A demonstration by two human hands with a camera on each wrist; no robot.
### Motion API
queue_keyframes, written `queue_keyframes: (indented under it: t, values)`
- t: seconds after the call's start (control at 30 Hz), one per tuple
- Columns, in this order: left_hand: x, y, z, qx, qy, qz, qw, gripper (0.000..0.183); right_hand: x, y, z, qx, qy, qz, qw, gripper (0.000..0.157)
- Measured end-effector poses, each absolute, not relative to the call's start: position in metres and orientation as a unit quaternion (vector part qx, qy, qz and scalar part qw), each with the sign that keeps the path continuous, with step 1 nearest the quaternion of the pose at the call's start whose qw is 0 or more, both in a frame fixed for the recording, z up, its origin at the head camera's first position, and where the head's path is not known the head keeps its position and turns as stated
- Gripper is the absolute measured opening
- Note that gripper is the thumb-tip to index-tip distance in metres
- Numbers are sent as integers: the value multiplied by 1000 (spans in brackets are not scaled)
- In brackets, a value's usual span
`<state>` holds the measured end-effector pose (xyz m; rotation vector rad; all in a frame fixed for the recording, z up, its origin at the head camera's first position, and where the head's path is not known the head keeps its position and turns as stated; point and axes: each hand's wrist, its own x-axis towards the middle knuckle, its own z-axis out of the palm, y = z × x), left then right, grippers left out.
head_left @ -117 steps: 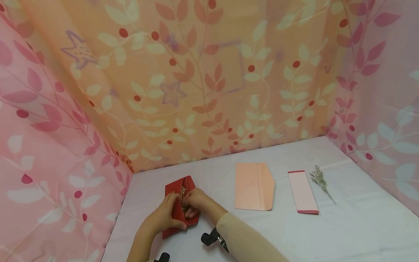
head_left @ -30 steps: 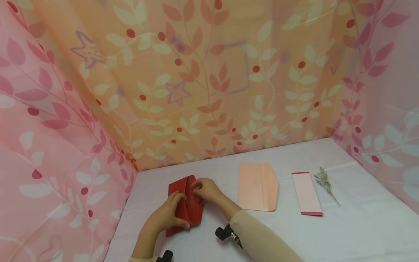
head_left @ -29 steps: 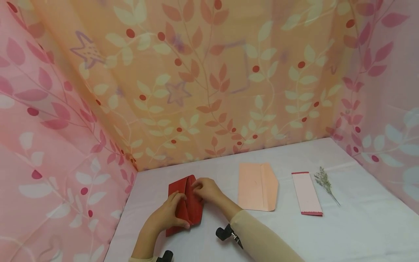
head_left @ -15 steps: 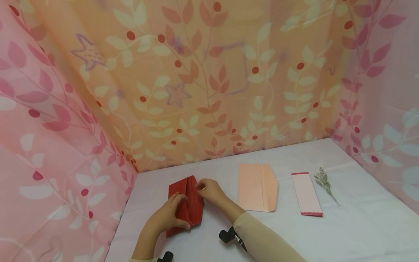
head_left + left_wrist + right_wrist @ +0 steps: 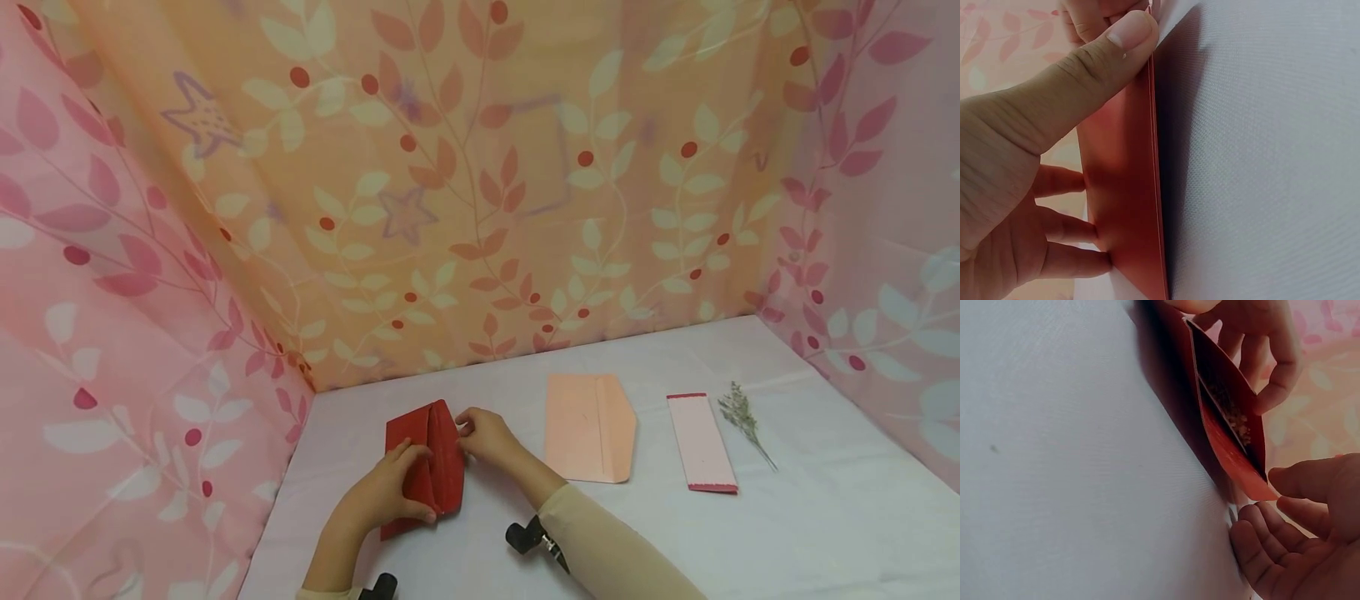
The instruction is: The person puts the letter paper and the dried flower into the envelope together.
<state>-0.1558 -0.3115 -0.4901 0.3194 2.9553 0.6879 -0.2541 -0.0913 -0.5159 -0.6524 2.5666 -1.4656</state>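
My left hand (image 5: 378, 493) grips a red envelope (image 5: 447, 471) near the table's left side, thumb on its near edge and fingers across its body. Thumb and fingertips also show against the red paper (image 5: 1122, 187) in the left wrist view. The flap faces right and the pocket gapes slightly. Small pale dried flowers (image 5: 1240, 427) lie inside, visible in the right wrist view. At the flap's outer edge is my right hand (image 5: 491, 439), its thumb (image 5: 1300, 479) and index fingertips beside the flap's corner, other fingers loosely bent. Whether they pinch the paper is unclear.
Right of the hands lies a peach envelope (image 5: 573, 429) with its flap unfolded. Farther right are a pale pink card (image 5: 702, 446) with red ends and a dried flower sprig (image 5: 742, 417). Patterned curtains (image 5: 480, 183) border the white table (image 5: 637, 533).
Earlier the right fingers were in the red envelope's opening at the dried flowers. They have since come out and moved right across the flap to its outer edge. The left hand keeps its grip.
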Motion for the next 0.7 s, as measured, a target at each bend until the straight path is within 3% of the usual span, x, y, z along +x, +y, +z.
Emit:
queue_keyframes:
  t: [0.33, 0.7]
  values:
    - [-155, -307, -489, 106, 971, 208, 58, 94, -253, -86, -517, -214, 827, -512, 94, 32]
    - [-155, -306, -493, 98, 972, 202, 73, 99, -240, -72, -497, -228, 837, -492, 76, 30]
